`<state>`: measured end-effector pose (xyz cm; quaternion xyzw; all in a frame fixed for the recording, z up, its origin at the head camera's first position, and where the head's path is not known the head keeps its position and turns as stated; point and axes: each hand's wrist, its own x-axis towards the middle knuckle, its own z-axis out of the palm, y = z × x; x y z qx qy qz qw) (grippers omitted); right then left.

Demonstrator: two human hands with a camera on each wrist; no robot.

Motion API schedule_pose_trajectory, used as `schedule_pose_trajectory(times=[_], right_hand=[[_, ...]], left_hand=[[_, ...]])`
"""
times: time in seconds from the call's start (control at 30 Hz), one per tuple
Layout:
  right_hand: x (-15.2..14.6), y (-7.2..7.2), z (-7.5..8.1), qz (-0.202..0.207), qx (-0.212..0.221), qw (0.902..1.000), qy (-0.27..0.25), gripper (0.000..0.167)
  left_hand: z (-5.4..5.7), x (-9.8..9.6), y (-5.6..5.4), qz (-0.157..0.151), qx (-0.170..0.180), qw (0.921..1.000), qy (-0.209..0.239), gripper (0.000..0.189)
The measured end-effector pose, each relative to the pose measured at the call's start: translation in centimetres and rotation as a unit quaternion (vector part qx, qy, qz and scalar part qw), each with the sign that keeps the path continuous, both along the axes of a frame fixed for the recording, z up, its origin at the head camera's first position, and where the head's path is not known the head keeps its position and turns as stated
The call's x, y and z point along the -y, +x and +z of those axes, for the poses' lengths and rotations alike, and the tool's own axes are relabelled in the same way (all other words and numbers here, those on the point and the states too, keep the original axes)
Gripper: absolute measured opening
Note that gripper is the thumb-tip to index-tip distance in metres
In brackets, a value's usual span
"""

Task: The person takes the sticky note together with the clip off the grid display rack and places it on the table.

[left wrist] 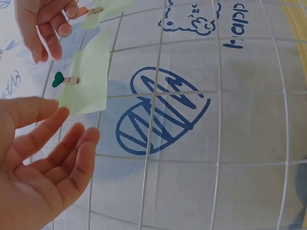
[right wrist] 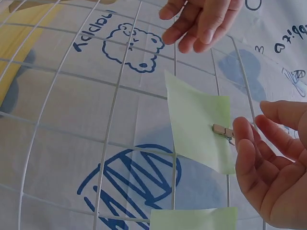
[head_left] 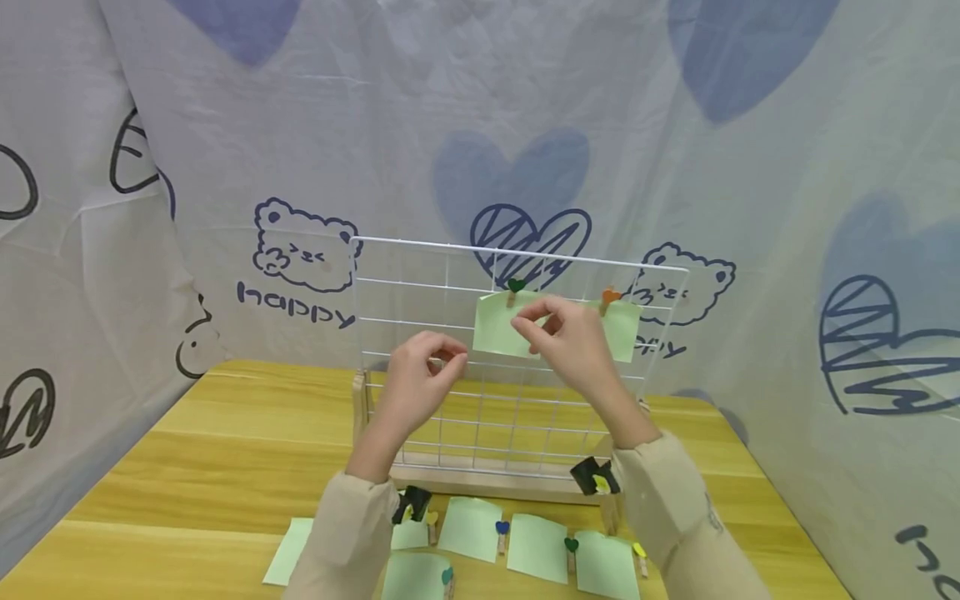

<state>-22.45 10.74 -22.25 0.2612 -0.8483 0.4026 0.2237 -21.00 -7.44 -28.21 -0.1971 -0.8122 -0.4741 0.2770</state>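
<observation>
A pale green paper note point(head_left: 495, 325) hangs on a white wire grid point(head_left: 517, 417), clipped by a small wooden peg with a dark green heart point(left wrist: 58, 79). To its right, a second green note point(head_left: 622, 329) hangs from an orange-heart peg point(head_left: 610, 298). My left hand point(head_left: 423, 371) hovers just left of the first note, fingers loosely bent and thumb apart from them, holding nothing. In front of the notes is my right hand point(head_left: 566, 337), its relaxed fingers near the green-heart peg. Between its thumb and fingers the right wrist view point(right wrist: 276, 163) shows a gap.
On the wooden table point(head_left: 150, 475), in front of the grid's wooden base point(head_left: 495, 483), lie several green notes point(head_left: 537, 546) and heart pegs, including a blue one point(head_left: 502, 533) and a yellow one point(head_left: 641, 557). A printed cloth point(head_left: 390, 150) hangs behind the grid.
</observation>
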Motion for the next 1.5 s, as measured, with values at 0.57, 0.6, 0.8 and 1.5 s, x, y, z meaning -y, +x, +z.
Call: schedule_pose_trajectory(times=[0.57,0.6,0.8,1.5], right_hand=[[0.4,-1.5,0.9,-0.014,-0.16,0.9868,-0.016,0.013],[0.4,-1.6,0.9,-0.013,-0.164,0.9863,-0.014,0.014],[0.6,-1.8,1.0,-0.022,-0.175,0.9839,0.026,0.019],[0.9,-2.2,1.4,-0.055,-0.126,0.9829,0.122,0.029]], left_hand=[[2.0,-1.3,-0.6,0.03,-0.02,0.9982,0.048,0.014],[2.0,-1.4,-0.7,0.027,-0.02,0.9982,0.049,0.015],[2.2,-2.0,-1.0,0.017,-0.013,0.9982,0.056,0.018],[2.2,-2.9,-1.5,0.012,0.001,0.9982,0.058,0.016]])
